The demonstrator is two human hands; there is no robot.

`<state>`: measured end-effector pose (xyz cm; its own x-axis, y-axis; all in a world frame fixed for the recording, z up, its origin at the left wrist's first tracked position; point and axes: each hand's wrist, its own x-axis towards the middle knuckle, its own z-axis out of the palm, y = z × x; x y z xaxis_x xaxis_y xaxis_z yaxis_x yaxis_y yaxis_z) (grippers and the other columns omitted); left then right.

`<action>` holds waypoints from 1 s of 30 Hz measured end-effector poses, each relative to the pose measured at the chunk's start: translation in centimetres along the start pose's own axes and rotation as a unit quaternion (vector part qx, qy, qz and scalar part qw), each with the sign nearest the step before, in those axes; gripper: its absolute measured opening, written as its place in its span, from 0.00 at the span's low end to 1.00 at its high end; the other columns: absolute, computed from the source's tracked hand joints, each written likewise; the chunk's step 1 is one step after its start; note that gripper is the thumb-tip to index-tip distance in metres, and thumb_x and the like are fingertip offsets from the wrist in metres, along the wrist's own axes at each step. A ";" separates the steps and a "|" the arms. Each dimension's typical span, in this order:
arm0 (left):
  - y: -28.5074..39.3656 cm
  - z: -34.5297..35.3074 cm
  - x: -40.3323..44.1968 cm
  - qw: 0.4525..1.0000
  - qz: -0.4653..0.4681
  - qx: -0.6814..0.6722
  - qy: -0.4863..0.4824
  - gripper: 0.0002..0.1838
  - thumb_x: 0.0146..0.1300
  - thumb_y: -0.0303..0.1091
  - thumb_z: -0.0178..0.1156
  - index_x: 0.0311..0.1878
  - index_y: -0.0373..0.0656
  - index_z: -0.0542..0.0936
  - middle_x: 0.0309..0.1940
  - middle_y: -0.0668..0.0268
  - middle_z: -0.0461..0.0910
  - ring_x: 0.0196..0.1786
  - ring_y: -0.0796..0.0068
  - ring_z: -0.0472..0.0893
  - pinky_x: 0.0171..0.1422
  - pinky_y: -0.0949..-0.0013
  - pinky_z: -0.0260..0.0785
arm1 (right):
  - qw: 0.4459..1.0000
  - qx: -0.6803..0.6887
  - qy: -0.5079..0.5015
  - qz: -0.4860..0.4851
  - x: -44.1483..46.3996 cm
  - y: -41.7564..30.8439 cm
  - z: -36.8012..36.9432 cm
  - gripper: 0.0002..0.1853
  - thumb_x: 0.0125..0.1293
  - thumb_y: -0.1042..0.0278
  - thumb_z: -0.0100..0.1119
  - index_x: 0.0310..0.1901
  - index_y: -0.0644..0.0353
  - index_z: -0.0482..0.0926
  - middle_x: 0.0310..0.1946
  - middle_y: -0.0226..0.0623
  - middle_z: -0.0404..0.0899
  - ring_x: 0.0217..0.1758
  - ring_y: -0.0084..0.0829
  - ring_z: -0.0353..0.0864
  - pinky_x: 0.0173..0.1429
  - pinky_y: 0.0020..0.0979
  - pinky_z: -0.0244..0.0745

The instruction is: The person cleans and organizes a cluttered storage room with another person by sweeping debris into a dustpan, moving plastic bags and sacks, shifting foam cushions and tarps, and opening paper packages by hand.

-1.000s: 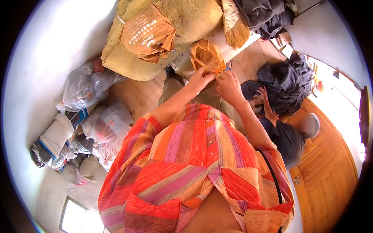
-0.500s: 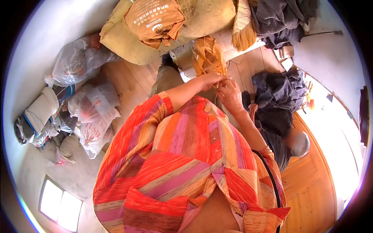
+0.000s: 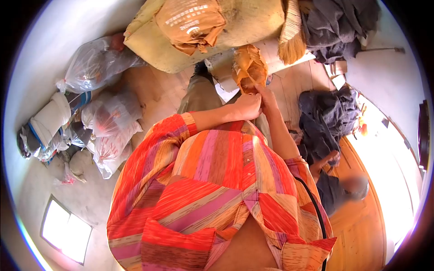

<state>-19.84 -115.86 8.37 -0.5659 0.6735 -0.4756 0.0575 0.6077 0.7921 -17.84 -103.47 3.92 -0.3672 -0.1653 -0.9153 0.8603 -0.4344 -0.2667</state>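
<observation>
An orange-brown bag (image 3: 246,61) stands in front of me, its crumpled mouth gaping towards me. My left hand (image 3: 248,106) is closed in a fist at the near rim, with the bag's edge gathered in its fingers. Beside it, my right hand (image 3: 266,96) pinches the same rim, fingers pointing up at the bag. The two hands touch or nearly touch. What lies inside the bag I cannot make out.
A full orange-brown bag with white print (image 3: 192,22) rests on a yellowish padded surface (image 3: 253,27). A straw broom (image 3: 291,43) hangs beside dark cloth (image 3: 341,25). Several filled plastic bags (image 3: 115,113) line the left wall. At right, another person (image 3: 334,185) sits near dark fabric (image 3: 330,113).
The bag's mouth has spread wider and faces me more. My hands have come slightly lower along its rim. The person at right has shifted back, a hand now raised.
</observation>
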 end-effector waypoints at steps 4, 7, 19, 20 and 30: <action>-1.3 -1.0 -1.0 0.987 0.119 0.012 0.111 0.20 0.50 0.33 0.53 0.44 0.29 0.68 0.37 0.45 0.73 0.43 0.51 0.74 0.46 0.58 0.67 | 0.986 0.076 0.050 -0.140 1.7 -1.0 2.4 0.09 0.63 0.67 0.47 0.34 0.64 0.75 0.22 0.28 0.73 0.24 0.21 0.71 0.29 0.24 0.68; -3.0 -4.4 -2.8 0.992 0.064 -0.034 0.101 0.21 0.52 0.33 0.53 0.49 0.33 0.69 0.42 0.50 0.73 0.47 0.57 0.73 0.51 0.62 0.64 | 0.920 0.385 -0.028 -0.075 1.3 -2.6 0.9 0.07 0.64 0.68 0.46 0.29 0.59 0.69 0.13 0.21 0.60 0.15 0.18 0.60 0.20 0.22 0.59; -25.1 -6.3 -0.6 0.545 -0.309 -0.729 0.275 0.13 0.57 0.35 0.54 0.46 0.47 0.72 0.38 0.69 0.72 0.40 0.70 0.73 0.40 0.66 0.69 | 0.949 0.304 -0.055 0.059 -12.7 -3.8 4.3 0.08 0.64 0.68 0.45 0.28 0.59 0.67 0.10 0.20 0.51 0.10 0.13 0.48 0.14 0.17 0.46; -24.5 -6.7 -0.3 0.514 -0.314 -0.734 0.313 0.15 0.57 0.36 0.54 0.48 0.47 0.70 0.43 0.68 0.70 0.46 0.69 0.71 0.42 0.64 0.68 | 0.951 0.299 -0.050 0.057 -13.3 -3.2 4.4 0.08 0.64 0.68 0.45 0.28 0.59 0.67 0.10 0.20 0.51 0.10 0.13 0.48 0.14 0.17 0.46; -29.4 -10.6 8.6 0.220 -0.210 -0.922 0.237 0.10 0.58 0.38 0.55 0.38 0.44 0.70 0.37 0.67 0.71 0.37 0.72 0.71 0.42 0.67 0.69 | 0.866 0.485 0.093 -0.078 -17.0 6.3 11.7 0.09 0.64 0.67 0.44 0.30 0.62 0.66 0.09 0.20 0.52 0.09 0.14 0.48 0.15 0.17 0.47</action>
<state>-35.12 -132.34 -14.97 -0.2491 0.3353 -0.9086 -0.2665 -0.9257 -0.2686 -10.31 -113.76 21.36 -0.3111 0.0676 -0.9480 0.0703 -0.9931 -0.0939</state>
